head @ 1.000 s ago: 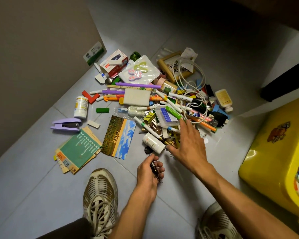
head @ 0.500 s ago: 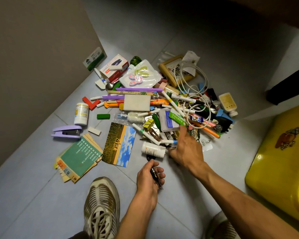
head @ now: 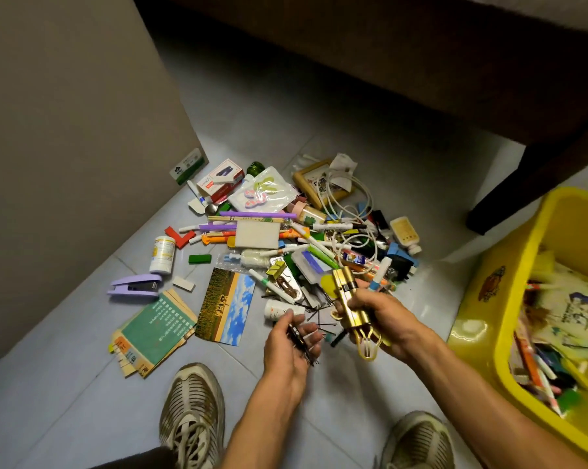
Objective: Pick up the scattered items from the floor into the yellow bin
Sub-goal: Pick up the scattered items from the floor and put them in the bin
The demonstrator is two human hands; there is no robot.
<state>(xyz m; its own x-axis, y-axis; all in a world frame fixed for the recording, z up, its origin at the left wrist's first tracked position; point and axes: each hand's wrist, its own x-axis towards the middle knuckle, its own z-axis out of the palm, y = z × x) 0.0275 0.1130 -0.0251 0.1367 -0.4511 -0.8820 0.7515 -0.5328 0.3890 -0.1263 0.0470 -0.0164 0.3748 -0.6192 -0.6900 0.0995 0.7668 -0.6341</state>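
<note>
A pile of scattered items [head: 306, 238] covers the tiled floor: pens, markers, a white cable, a wooden picture frame, small boxes and bottles. My right hand [head: 380, 319] grips a brass lock cylinder [head: 348, 299] with a yellow clip hanging below it, lifted above the pile's near edge. My left hand [head: 292, 343] holds a bundle of black hairpins [head: 301, 340] in its curled fingers, just left of the right hand. More loose hairpins [head: 319, 319] lie on the floor between the hands. The yellow bin [head: 489, 333] stands at the right with several items inside.
A purple stapler [head: 135, 286], a white pill bottle [head: 162, 253], green booklets [head: 153, 331] and a landscape postcard [head: 226, 306] lie left of the pile. My two shoes [head: 192, 418] are at the bottom. A beige wall is at the left, dark furniture behind.
My right hand left the pile and rose holding the brass lock cylinder. My left hand lifted slightly and turned palm up with the hairpins. The view tilted up, showing more of the bin.
</note>
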